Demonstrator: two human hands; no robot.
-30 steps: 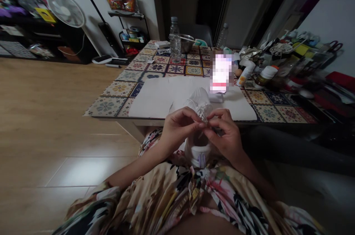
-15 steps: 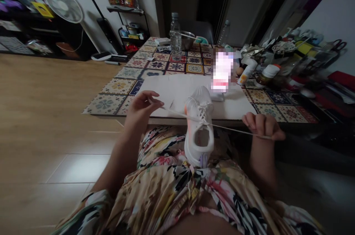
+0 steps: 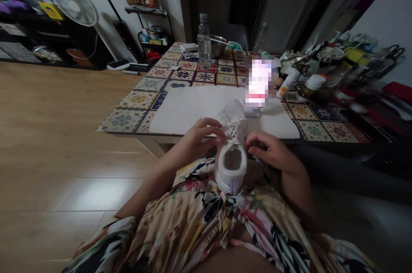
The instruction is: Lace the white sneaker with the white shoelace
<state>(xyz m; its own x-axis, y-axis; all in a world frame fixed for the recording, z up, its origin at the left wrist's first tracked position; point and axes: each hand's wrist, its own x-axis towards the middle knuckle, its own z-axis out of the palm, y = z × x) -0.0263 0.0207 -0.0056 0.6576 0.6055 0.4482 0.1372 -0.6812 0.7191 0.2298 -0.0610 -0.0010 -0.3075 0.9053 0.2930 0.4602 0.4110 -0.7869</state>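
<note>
Shoe: white, upright, opening facing up, toe pointing away over the bench edge, heel above the lap cloth; cannot tell about exact support underneath.
Laces: criss-crossed over the tongue, one loose-looking strand curving near the toe; ends hard to make out.
Left hand: at the left side of the shoe, fingers bent, fingertips at or very near the lacing; cannot tell about any lace in the pinch.
Right hand: just beside the right side of the opening, fingers curled, narrow gap between thumb and forefinger; lace in it or not, cannot tell.
Bench: tile-patterned, white sheet along the near edge, phone upright just beyond the shoe, face blurred out.
Slip risk: possible tipping or sliding of the shoe under an uneven pull, likely from soft cloth below and no clear steadying grip.
Lace risk: possible lost end or uneven lengths, from thin strand, white on white, dim light.
Phone risk: possible knock from a wide right-hand sweep, given closeness to the toe.
</note>
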